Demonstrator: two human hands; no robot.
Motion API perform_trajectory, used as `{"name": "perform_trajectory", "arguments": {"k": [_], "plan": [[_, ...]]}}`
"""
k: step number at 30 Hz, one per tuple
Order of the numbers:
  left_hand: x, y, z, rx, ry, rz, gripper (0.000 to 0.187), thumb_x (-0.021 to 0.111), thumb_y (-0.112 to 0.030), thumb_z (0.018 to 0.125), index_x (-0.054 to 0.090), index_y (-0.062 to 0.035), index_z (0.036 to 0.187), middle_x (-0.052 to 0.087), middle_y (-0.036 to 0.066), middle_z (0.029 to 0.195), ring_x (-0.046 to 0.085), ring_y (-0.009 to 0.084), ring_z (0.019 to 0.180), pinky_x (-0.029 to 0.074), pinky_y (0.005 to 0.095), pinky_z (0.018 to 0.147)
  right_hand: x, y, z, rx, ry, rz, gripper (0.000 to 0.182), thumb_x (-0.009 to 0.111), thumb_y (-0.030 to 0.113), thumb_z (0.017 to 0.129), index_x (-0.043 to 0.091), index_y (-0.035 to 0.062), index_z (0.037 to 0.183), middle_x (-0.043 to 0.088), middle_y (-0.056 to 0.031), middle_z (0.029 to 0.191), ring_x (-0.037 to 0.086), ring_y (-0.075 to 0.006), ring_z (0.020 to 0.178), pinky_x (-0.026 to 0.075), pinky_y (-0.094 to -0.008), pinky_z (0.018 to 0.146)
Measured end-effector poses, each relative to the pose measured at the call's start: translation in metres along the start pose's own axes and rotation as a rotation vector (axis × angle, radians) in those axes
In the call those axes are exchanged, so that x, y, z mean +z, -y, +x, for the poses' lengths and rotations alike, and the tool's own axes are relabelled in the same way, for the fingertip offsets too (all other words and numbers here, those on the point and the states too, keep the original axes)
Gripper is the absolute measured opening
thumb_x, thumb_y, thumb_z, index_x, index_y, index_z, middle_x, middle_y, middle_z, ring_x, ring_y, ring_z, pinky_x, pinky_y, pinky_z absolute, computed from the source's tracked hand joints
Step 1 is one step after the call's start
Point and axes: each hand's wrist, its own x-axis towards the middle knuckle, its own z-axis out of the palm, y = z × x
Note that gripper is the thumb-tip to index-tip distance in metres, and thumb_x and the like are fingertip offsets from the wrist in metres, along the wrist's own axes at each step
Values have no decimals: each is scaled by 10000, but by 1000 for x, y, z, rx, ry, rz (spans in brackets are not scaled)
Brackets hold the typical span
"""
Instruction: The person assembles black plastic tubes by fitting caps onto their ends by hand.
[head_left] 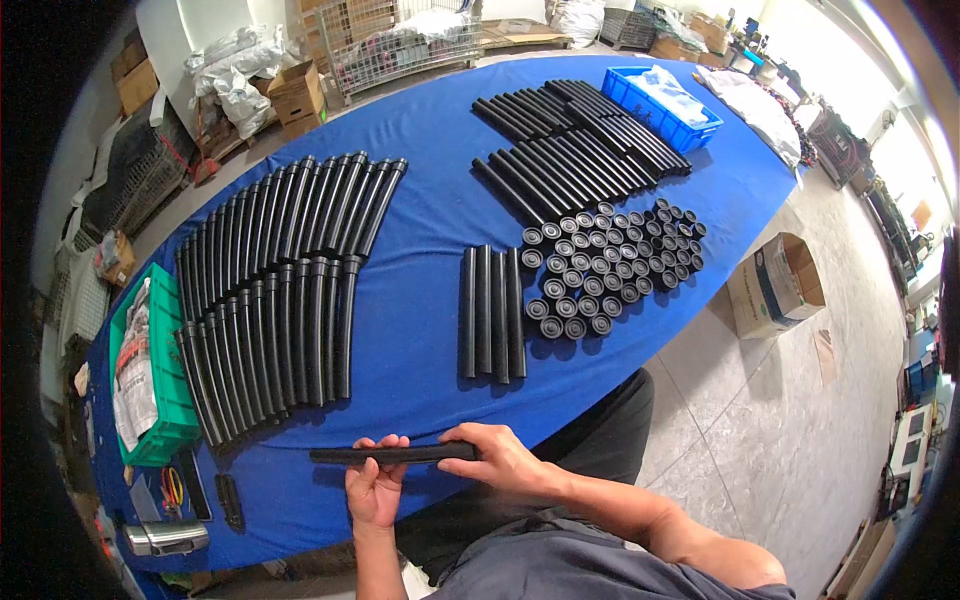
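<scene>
Head view: black tube (427, 455) near table edge (545, 423), room beyond

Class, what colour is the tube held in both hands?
The tube is black, clearest in the head view.

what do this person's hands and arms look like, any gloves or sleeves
The left hand and right hand are bare: no gloves, and no watch or bracelet visible at either wrist. The visible forearms are uncovered too. The shirt is dark grey; its left sleeve is out of view.
</scene>
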Motion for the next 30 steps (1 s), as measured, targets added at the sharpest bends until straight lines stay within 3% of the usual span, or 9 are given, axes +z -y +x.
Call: {"name": "perform_trajectory", "arguments": {"k": [4, 5, 9, 13, 18, 20, 23, 27, 30], "plan": [[-3, -1, 0, -23, -15, -50, 306, 663, -67, 992, 563, -38, 1281, 648, 283, 1307, 600, 437, 1291, 541, 554, 1080, 14, -14, 0, -478, -173, -237, 377, 788, 174, 909, 657, -3, 1215, 668, -181, 954, 700, -325, 940, 563, -364, 711], [-3, -1, 0, -20, -9, -49, 306, 662, -67, 993, 564, -37, 1281, 648, 283, 1305, 600, 437, 1291, 542, 553, 1079, 14, -12, -1, -456, -194, -148, 343, 779, 167, 915, 670, 9, 1200, 667, -188, 972, 701, -324, 947, 573, -361, 714], [3, 0, -1, 1, 4, -6, 301, 655, -67, 998, 565, -36, 1283, 651, 279, 1302, 603, 436, 1287, 547, 550, 1073, -5, 6, 3, 363, 163, 337, 353, 756, 161, 931, 651, 13, 1234, 670, -205, 1077, 702, -330, 970, 584, -389, 756], [1, -1, 0, -11, -11, -27, 295, 651, -68, 1001, 566, -40, 1283, 648, 279, 1306, 604, 436, 1286, 551, 548, 1069, 16, -15, 0, -387, -143, -118, 407, 773, 198, 924, 635, -2, 1251, 688, -198, 1087, 701, -313, 958, 564, -389, 785], [-3, -1, -2, 2, -11, -8, 302, 651, -77, 1003, 563, -41, 1290, 656, 272, 1298, 605, 431, 1286, 547, 551, 1072, -4, 9, 0, 167, 33, 72, 490, 807, 284, 891, 638, -27, 1230, 710, -223, 1016, 717, -332, 915, 560, -411, 797], [-1, 0, 0, -1, -19, -2, 298, 654, -73, 1000, 564, -39, 1282, 652, 281, 1297, 599, 444, 1290, 545, 559, 1072, 1, -8, -2, 20, 1, 33, 518, 812, 263, 896, 620, -11, 1292, 724, -175, 996, 702, -234, 873, 550, -369, 745], [1, -1, -1, -28, -14, 0, 298, 660, -78, 998, 561, -40, 1276, 654, 282, 1294, 596, 450, 1291, 540, 562, 1078, 18, -22, 0, -492, -231, -211, 515, 817, 263, 891, 629, -19, 1280, 721, -178, 979, 698, -229, 839, 541, -368, 721], [1, -2, -1, -15, 4, 29, 295, 665, -84, 996, 561, -41, 1269, 653, 284, 1295, 595, 453, 1292, 538, 560, 1081, -4, 17, -3, 167, -6, 102, 466, 805, 229, 899, 626, -16, 1252, 694, -213, 1019, 709, -319, 933, 562, -400, 771], [2, -1, 0, -24, -2, 22, 300, 667, -84, 995, 560, -43, 1272, 652, 284, 1297, 594, 452, 1292, 535, 559, 1084, 9, -13, -4, -145, -79, -44, 507, 819, 251, 887, 616, -12, 1270, 692, -200, 1001, 703, -343, 926, 562, -408, 777]]}}
